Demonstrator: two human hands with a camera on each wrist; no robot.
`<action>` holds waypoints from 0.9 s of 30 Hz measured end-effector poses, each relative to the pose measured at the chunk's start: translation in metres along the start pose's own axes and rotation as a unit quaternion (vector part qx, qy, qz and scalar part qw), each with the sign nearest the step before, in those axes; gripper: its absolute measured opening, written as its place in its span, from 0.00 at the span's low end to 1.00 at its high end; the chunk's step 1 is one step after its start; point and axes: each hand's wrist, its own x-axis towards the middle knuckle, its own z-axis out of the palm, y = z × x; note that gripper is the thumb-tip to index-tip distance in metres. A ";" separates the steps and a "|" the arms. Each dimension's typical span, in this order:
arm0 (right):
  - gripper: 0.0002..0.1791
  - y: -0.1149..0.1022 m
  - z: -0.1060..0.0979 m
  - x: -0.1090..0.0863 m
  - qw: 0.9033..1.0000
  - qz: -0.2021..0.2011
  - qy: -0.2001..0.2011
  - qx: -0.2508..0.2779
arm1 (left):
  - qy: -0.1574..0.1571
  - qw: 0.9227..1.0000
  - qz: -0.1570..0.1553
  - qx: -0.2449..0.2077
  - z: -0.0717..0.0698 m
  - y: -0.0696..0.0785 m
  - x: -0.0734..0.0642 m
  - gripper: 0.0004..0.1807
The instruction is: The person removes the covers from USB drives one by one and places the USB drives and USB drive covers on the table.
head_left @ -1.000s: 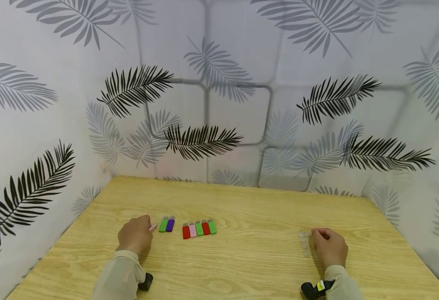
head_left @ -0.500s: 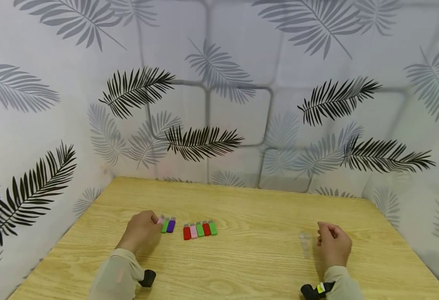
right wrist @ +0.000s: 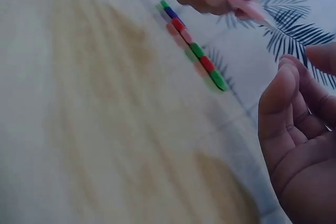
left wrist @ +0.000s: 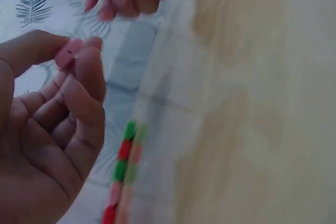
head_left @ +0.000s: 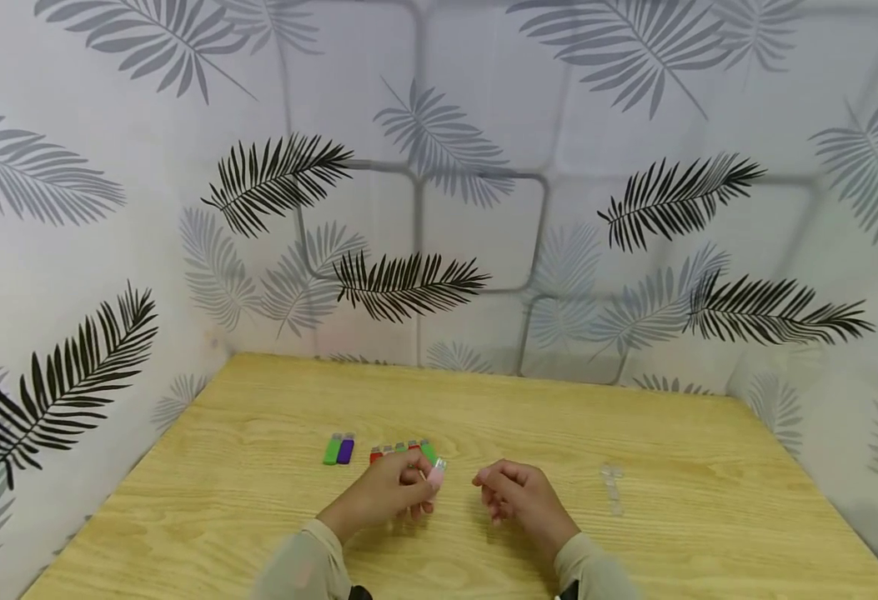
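Note:
Between thumb and fingertips, my left hand point(head_left: 388, 492) pinches a pink USB flash drive point(head_left: 435, 477), held up in front of the row of drives. Its plug end points up and away from the palm. In the left wrist view the pink drive point(left wrist: 67, 55) shows its butt end with a small hole. My right hand point(head_left: 523, 498) hovers just right of it, fingers loosely bent, with a gap between thumb and forefinger and nothing visible in it. A green drive point(head_left: 332, 450) and a purple drive point(head_left: 345, 452) lie side by side at the left.
Behind my left hand lies a row of several red, pink and green drives, partly hidden; its green end drive point(head_left: 428, 452) shows. Several clear plastic caps point(head_left: 611, 490) lie at the right on the wooden table point(head_left: 499, 408). A leaf-patterned curtain point(head_left: 476, 208) stands behind.
My left hand has lifted the pink drive from beside the green one and carried it right. My right hand has moved left from near the clear caps to the middle.

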 end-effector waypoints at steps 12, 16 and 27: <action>0.20 0.009 0.009 0.001 0.997 -0.011 -0.079 -0.018 | -0.042 0.985 -0.045 -0.164 0.032 -0.008 0.004 0.12; 0.21 0.008 0.008 0.000 0.995 -0.018 -0.092 -0.042 | -0.027 0.983 -0.051 -0.173 0.033 -0.013 0.006 0.11; 0.23 0.013 0.008 -0.001 0.988 -0.059 -0.113 -0.083 | -0.040 0.986 -0.053 -0.152 0.033 -0.010 0.004 0.12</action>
